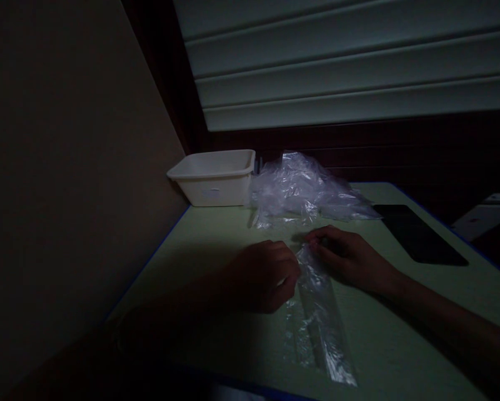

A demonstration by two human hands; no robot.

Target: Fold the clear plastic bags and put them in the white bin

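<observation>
A long, clear plastic bag [323, 312] lies flat on the table, its far end between my two hands. My right hand [346, 253] pinches the far end of this bag between thumb and fingers. At the bag's left edge, my left hand [270, 275] is closed with its fingers curled against the plastic; its fingertips are partly hidden. Just beyond the hands is a crumpled heap of clear plastic bags [295, 186]. The dim light blurs the bag's finer folds.
A white plastic tub [219, 189] stands at the back left, against the wall [78, 139]. To the right lies a dark flat slab [421, 234]. The light green table [400, 334] has a blue edge, and a slatted shutter [350, 67] rises behind it.
</observation>
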